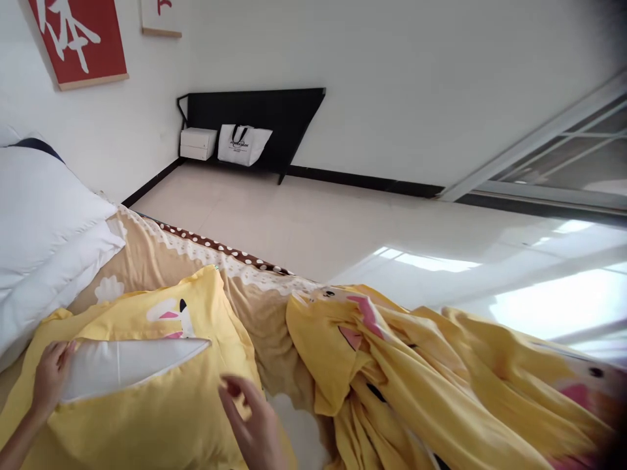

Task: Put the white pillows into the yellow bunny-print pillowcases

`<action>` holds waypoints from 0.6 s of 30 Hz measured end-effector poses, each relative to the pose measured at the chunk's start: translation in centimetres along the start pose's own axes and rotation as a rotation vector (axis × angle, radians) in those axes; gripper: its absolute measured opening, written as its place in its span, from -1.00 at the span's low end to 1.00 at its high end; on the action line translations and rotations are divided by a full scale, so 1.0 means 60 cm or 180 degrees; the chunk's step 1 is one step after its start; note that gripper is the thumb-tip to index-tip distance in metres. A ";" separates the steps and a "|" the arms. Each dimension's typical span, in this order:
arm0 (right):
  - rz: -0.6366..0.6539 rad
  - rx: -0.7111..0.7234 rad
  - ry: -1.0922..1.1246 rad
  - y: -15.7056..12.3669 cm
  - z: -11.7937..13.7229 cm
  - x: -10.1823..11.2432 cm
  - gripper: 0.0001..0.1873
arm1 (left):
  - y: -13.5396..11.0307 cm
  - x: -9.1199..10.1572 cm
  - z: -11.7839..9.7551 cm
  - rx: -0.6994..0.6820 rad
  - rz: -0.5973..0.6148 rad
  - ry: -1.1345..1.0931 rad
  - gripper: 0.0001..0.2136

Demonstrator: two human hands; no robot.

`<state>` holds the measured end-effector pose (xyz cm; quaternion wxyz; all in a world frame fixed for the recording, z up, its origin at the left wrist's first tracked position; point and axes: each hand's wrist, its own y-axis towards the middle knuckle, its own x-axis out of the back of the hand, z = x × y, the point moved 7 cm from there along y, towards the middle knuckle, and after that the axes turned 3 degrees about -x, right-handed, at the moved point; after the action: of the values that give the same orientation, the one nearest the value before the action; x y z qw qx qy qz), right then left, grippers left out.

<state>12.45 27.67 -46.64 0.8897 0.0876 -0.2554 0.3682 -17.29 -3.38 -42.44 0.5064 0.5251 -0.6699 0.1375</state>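
A yellow pillowcase [147, 424] with a rabbit print lies on the bed, and its long opening gapes. Inside that opening shows a white pillow [115, 365]. My left hand [51, 375] is closed on the edge of the pillowcase at the left end of the opening. Over the right part of the pillowcase hovers my right hand [252, 421], its fingers curved and apart with nothing between them. A rumpled heap of yellow printed bedding [392, 365] lies to the right of my right hand.
White pillows [49, 215] are stacked at the left on the tan bedspread [161, 261]. Past the bed's edge is a shiny floor [264, 215]. Against the wall, a black rack [289, 117] holds a white bag [243, 145] and white boxes [197, 142].
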 end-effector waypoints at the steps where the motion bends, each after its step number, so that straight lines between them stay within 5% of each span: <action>1: -0.0102 0.0244 -0.0285 0.036 0.035 -0.007 -0.63 | -0.009 0.001 -0.007 0.0036 -0.0134 0.0078 -0.70; 4: -0.0134 0.0547 -0.1392 0.134 0.108 -0.053 -0.30 | -0.040 0.013 -0.051 -0.0001 -0.0570 0.0387 -0.80; 7: -0.0117 0.0455 -0.2061 0.203 0.133 -0.070 -0.40 | -0.066 -0.021 -0.152 -0.0855 0.0056 0.0064 -0.77; 10: 0.0007 0.0437 -0.2181 0.246 0.143 -0.046 -0.59 | -0.082 -0.112 -0.291 -0.1867 0.1636 -0.0609 -0.62; 14: 0.0255 0.0398 -0.2210 0.276 0.165 -0.005 -0.72 | -0.003 -0.243 -0.411 -0.1728 0.2198 -0.0553 -0.59; 18: 0.0109 0.0220 -0.2389 0.294 0.184 0.020 -0.66 | 0.057 -0.351 -0.426 -0.1099 0.2245 -0.0614 -0.55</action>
<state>-3.48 37.22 -37.14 0.7244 0.2421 -0.5525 0.3337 -7.86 28.21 -47.10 0.4438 0.1807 -0.8667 0.1384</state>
